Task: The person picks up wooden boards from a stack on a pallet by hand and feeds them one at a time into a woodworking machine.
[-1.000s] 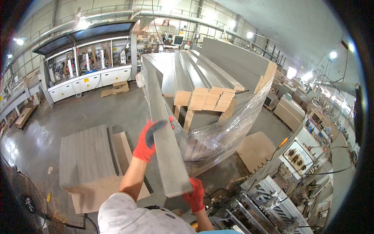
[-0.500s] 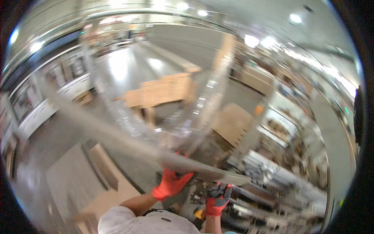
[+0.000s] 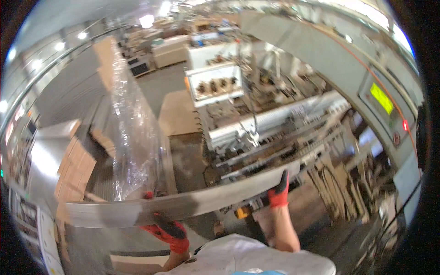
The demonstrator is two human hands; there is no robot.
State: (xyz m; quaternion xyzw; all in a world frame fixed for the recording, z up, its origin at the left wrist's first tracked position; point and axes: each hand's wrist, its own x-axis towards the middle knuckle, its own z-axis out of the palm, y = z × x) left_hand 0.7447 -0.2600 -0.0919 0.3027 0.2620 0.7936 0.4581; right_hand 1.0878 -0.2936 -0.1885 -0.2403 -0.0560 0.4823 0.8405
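Note:
A long, narrow grey board (image 3: 224, 196) lies across in front of me, slightly bowed by the lens, its right end higher in the picture than its left. My left hand (image 3: 168, 233), in a red and black glove, is wrapped round it left of the middle, with a fingertip showing over the far edge. Near the right end, my right hand (image 3: 279, 191), gloved the same way, grips the board too. That end reaches the front of a machine with metal rails (image 3: 275, 120).
Right of me, the machine's large grey housing (image 3: 316, 55) carries a lit yellow-green display (image 3: 382, 98). Ahead on the left stands a tall stack of panels with clear plastic wrap (image 3: 130, 137). A brown sheet (image 3: 179, 114) is beyond it. Wood strips (image 3: 337, 190) stand at right.
My view has swung to the right, bringing the machine to the middle. The board has turned with me and now lies nearer level, its right end at the machine. Both hands still hold it.

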